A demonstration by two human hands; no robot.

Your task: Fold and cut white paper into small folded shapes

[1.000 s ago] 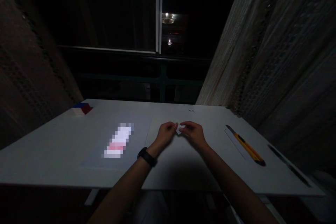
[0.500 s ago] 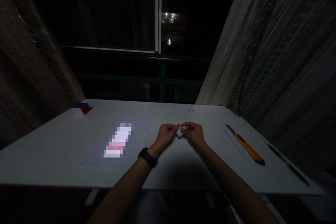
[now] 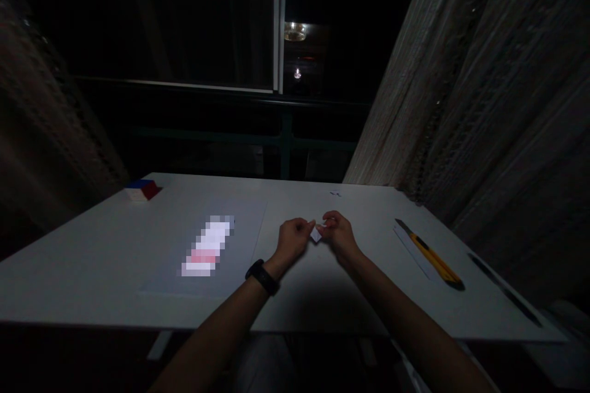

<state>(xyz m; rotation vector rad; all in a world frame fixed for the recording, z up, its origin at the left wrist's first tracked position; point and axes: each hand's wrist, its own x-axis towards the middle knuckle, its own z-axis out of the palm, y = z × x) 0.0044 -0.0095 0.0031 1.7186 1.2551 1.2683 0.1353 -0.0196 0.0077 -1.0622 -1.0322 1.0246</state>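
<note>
A small piece of white folded paper is pinched between my two hands, just over the middle of the white table. My left hand is closed on its left side, thumb and finger meeting near the top. On the other side my right hand grips it with the thumb, while the index finger is lifted and bent above. The fingers partly cover the paper, so its full shape is hidden. A dark watch is on my left wrist.
A yellow utility knife lies on the right beside a white paper strip. Farther right is a long dark object. A paper sheet with a bright blurred patch lies left. A blue, red and white block sits at the back left.
The index finger of my right hand has lifted and bent away from the paper. Both hands otherwise stay in nearly the same place, still holding the paper.
</note>
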